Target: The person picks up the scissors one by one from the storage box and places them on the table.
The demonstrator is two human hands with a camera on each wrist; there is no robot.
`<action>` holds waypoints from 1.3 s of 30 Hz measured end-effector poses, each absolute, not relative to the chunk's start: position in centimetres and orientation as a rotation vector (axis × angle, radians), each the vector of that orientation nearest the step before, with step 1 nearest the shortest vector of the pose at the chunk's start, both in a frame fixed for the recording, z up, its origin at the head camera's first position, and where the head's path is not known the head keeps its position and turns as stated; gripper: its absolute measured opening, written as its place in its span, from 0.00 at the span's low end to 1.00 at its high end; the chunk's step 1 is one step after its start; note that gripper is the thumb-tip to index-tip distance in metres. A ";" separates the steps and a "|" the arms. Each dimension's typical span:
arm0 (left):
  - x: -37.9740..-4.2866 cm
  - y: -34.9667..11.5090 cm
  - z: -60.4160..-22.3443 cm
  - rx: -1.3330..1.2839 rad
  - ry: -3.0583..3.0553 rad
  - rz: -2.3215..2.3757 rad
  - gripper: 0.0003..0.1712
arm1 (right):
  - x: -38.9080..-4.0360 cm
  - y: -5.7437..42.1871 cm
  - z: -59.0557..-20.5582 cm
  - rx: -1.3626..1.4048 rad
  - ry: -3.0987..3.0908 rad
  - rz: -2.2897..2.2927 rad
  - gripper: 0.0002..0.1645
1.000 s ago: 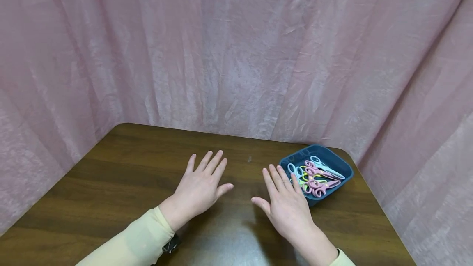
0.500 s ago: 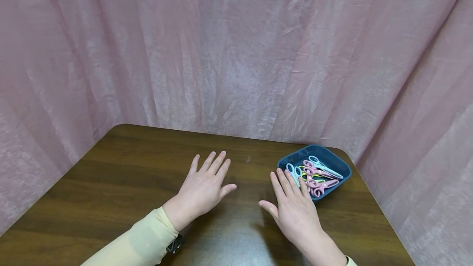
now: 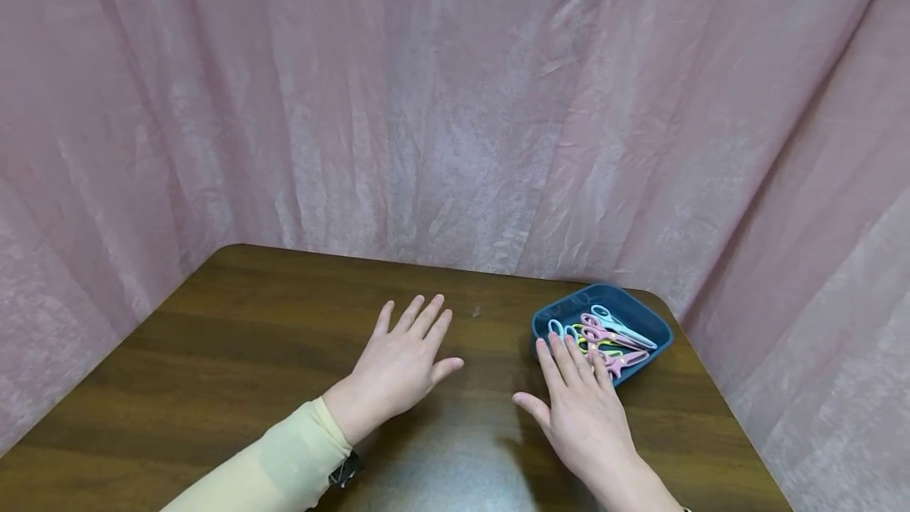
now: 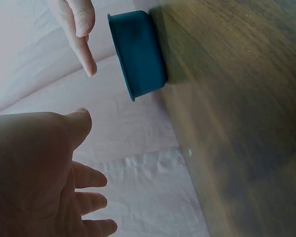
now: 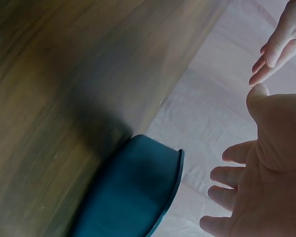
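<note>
My left hand (image 3: 398,366) hovers above the table (image 3: 270,338) with fingers spread and palm down, touching nothing. To the right, my right hand (image 3: 586,417) is held the same way, apart from the tabletop. In the head view its fingertips overlap the near left part of a dark blue tray (image 3: 667,338). The right wrist view shows a gap between that hand and the tray (image 5: 133,190). Several pairs of scissors lie in the tray, among them light blue scissors (image 3: 626,328) and pink scissors (image 3: 624,360). Part of the pile is hidden behind my right fingers.
The tray stands near the far right corner of the brown wooden table. Pink curtains (image 3: 455,101) hang behind the table and along its sides. A dark band (image 3: 346,468) is on my left wrist, below the pale sleeve (image 3: 284,453).
Both hands have shifted slightly to the right, and the right hand now covers more of the tray in the head view. The tray and scissors lie as before.
</note>
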State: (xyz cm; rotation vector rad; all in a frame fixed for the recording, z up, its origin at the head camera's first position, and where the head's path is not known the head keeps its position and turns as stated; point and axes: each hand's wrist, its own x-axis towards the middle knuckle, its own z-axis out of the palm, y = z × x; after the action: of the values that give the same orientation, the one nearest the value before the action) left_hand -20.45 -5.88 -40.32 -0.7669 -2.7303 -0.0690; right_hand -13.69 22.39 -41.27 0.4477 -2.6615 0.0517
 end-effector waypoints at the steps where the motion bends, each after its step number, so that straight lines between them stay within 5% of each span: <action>1: -20.4 -5.8 -40.3 -0.769 -2.733 -0.070 0.46 | -13.6 22.6 -41.3 0.444 -2.661 0.046 0.48; 39: -23.0 1.8 -41.5 -0.999 -2.764 -0.126 0.44 | -12.3 27.7 -42.6 0.260 -2.782 0.052 0.51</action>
State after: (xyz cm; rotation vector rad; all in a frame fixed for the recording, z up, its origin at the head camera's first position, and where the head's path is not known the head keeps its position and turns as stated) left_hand -22.95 1.80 -41.51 -0.9992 -2.7636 -0.1255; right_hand -12.32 27.75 -42.57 0.2601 -2.7822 0.0517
